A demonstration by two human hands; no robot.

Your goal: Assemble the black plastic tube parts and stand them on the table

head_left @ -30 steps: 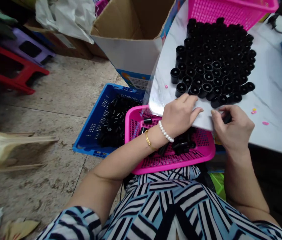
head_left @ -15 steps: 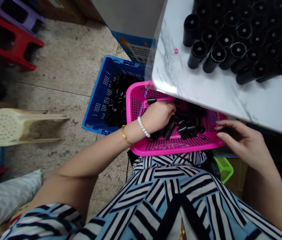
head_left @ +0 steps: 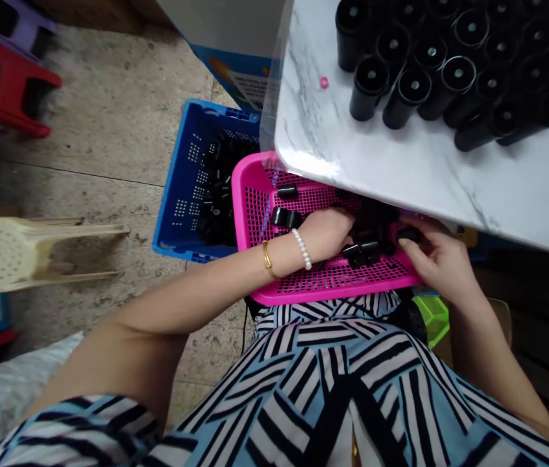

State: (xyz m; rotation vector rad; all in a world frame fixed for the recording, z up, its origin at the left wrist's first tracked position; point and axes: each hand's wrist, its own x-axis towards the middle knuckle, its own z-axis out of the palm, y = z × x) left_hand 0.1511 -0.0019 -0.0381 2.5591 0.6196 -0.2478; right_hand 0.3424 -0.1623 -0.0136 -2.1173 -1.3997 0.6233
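Note:
A pink mesh basket (head_left: 255, 288) rests on my lap, half under the table edge, with loose black tubes (head_left: 285, 217) lying in it. My left hand (head_left: 326, 235), with a pearl and a gold bracelet at the wrist, is down in the basket, its fingers curled into the pile of tubes. My right hand (head_left: 442, 263) is at the basket's right end, fingertips closed on one black tube (head_left: 408, 235). Part of both hands' fingers is hidden by the tabletop. On the marble table (head_left: 401, 178) above, several black tubes (head_left: 415, 84) stand upright, packed together with open ends up.
A blue mesh basket (head_left: 182, 194) holding more black parts sits on the floor left of the pink one. A cardboard box (head_left: 235, 39) stands behind it. A cream stool (head_left: 12, 250) lies on its side at left, a red stool (head_left: 6, 78) beyond. A green basket (head_left: 433, 318) sits by my right knee.
Both hands dropped from the table edge into the pink basket. The left hand reached in first; the right hand followed and closed on a tube. My view tilted down.

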